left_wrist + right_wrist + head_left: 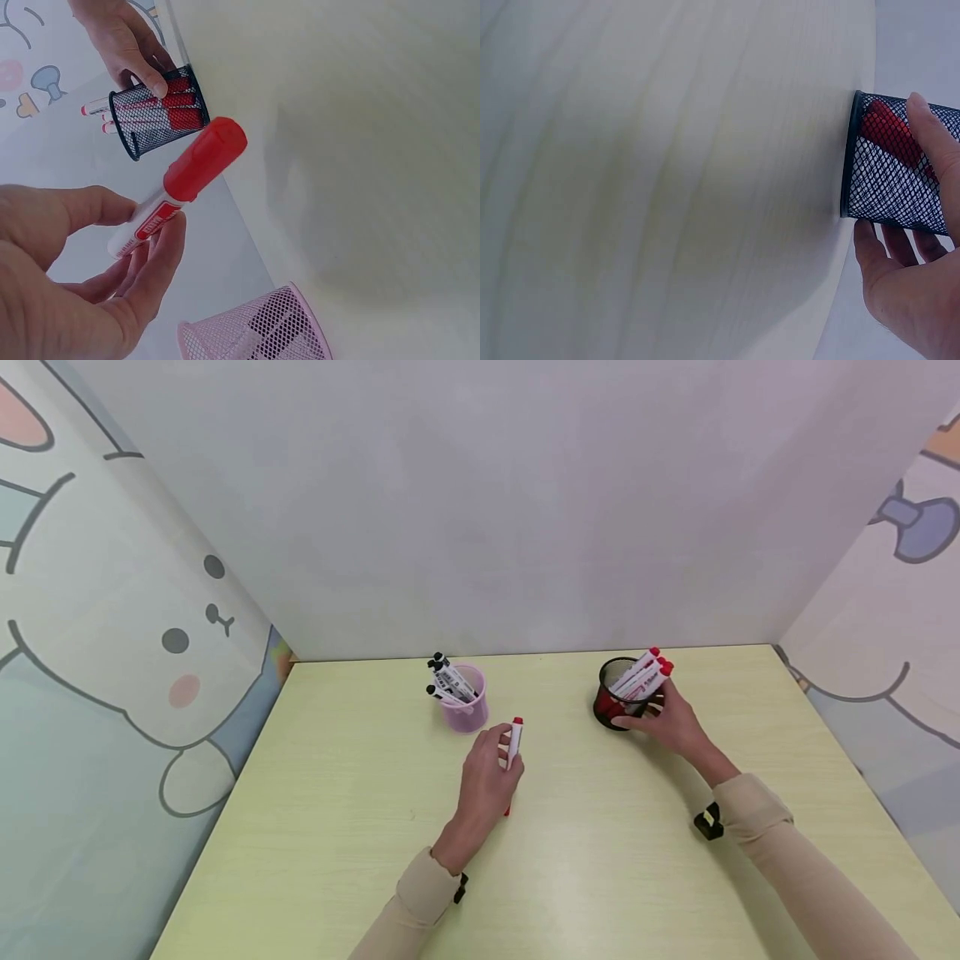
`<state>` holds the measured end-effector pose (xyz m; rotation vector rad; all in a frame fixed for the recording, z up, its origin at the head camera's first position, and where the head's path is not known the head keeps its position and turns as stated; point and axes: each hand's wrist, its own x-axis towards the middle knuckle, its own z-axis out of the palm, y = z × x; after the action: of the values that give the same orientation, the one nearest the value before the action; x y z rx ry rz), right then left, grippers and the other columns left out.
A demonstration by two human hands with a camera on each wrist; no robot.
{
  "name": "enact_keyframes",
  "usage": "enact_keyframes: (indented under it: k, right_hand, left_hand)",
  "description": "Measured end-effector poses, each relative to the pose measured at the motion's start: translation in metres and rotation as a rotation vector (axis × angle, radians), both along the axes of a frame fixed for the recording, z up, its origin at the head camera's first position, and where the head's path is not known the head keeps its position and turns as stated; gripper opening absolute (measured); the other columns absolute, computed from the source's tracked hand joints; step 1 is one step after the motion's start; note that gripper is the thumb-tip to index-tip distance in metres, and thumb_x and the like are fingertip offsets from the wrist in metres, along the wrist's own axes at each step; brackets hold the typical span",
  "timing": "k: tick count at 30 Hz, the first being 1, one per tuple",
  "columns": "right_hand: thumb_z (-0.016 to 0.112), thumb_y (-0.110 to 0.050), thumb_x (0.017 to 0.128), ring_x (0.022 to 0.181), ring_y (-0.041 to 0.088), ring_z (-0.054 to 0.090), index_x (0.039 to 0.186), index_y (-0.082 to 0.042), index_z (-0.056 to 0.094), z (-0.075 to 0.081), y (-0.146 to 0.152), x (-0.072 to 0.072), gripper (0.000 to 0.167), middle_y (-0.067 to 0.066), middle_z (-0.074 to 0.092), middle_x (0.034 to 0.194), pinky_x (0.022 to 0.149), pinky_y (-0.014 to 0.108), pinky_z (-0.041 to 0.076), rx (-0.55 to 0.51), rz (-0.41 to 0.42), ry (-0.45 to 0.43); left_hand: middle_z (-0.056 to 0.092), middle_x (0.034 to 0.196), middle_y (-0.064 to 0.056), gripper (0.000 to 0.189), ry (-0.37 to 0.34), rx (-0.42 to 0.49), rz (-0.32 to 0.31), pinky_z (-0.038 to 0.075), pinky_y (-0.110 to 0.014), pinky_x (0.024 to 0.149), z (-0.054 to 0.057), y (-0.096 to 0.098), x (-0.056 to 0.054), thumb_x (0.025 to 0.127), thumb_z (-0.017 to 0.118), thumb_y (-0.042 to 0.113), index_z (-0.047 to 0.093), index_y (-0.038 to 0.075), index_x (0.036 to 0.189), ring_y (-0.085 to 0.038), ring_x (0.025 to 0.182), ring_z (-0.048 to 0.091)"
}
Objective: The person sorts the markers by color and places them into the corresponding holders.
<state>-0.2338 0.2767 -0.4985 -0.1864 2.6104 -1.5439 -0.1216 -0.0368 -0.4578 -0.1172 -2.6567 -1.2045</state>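
Note:
My left hand (487, 777) pinches a red-capped white marker (169, 191) between thumb and fingers, cap end down, above the table in front of the pink cup. At the right, my right hand (675, 722) grips the side of a black mesh pen cup (889, 161), its thumb along one side and fingers round the other. Several red markers (641, 677) lean in that black cup, their red ends sticking out over the rim. A pink mesh cup (467, 714) stands to the left, holding several black-capped white markers (453, 681).
Both cups stand toward the back of the pale wooden table (337, 827). A plain light wall (480, 510) rises behind its back edge. Side panels with cartoon animals (150, 610) flank the table left and right.

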Motion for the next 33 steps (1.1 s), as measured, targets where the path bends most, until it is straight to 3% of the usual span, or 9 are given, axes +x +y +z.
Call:
enact_keyframes:
  k: [12, 33]
  right_hand:
    - [0.088, -0.024, 0.084, 0.137, 0.047, 0.043, 0.151, 0.001, 0.026, -0.003, 0.000, -0.002, 0.095, 0.026, 0.044, 0.147, 0.113, 0.058, 0.038, 0.003, 0.004, 0.010]
    - [0.088, -0.029, 0.084, 0.138, 0.047, 0.042, 0.151, 0.002, 0.026, -0.005, 0.002, -0.002, 0.096, 0.028, 0.043, 0.148, 0.113, 0.058, 0.038, 0.013, 0.003, 0.009]
  left_hand:
    - [0.067, 0.107, -0.012, 0.036, 0.109, 0.048, -0.023, 0.058, -0.023, 0.069, 0.007, 0.011, -0.016, 0.089, 0.072, -0.002, 0.064, -0.001, 0.125, -0.022, 0.088, 0.067]
    - [0.066, 0.107, -0.012, 0.033, 0.195, 0.076, -0.056, 0.059, -0.025, 0.072, 0.020, 0.027, -0.041, 0.090, 0.071, -0.002, 0.062, 0.000, 0.122, -0.022, 0.089, 0.067]
